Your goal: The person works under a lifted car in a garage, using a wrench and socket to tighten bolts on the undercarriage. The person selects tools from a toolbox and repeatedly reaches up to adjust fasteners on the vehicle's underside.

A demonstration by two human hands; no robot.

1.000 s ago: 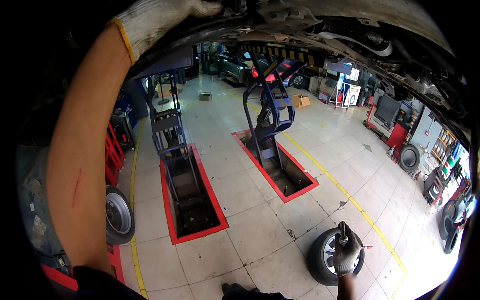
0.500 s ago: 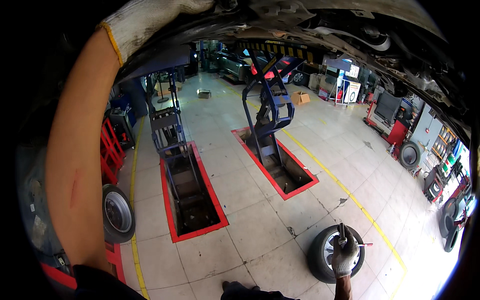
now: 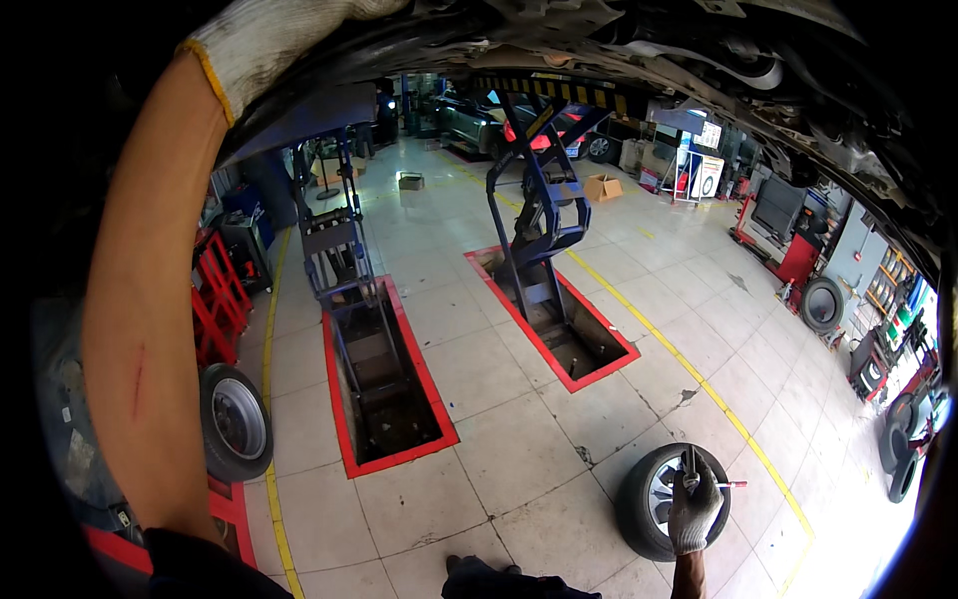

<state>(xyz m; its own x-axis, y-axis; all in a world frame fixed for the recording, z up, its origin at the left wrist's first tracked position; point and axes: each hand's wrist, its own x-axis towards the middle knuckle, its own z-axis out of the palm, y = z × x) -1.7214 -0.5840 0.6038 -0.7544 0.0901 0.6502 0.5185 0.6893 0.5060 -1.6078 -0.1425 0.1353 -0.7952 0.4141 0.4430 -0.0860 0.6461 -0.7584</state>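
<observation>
My left hand [image 3: 284,40], in a white knit glove with a yellow cuff, reaches up against the underside of a raised car [image 3: 559,40]. Its fingers are out of sight at the top edge, so its grip does not show. Low on the right, my gloved right hand [image 3: 694,514] is closed round a silvery metal tool [image 3: 690,460], perhaps a wrench. A thin rod with a red end [image 3: 736,484] sticks out to the right of the same hand. Behind that hand, a wheel with a silver rim [image 3: 649,499] lies on the floor.
Two red-edged floor pits [image 3: 446,439] hold the blue scissor lift [image 3: 544,215]. Another wheel [image 3: 238,421] leans at left beside a red rack [image 3: 222,295]. Cardboard box [image 3: 603,188], parked cars and a tyre [image 3: 821,303] stand farther off.
The view has shifted slightly. My left arm sits a little farther left in the picture and my right hand slightly farther right, still holding the tool.
</observation>
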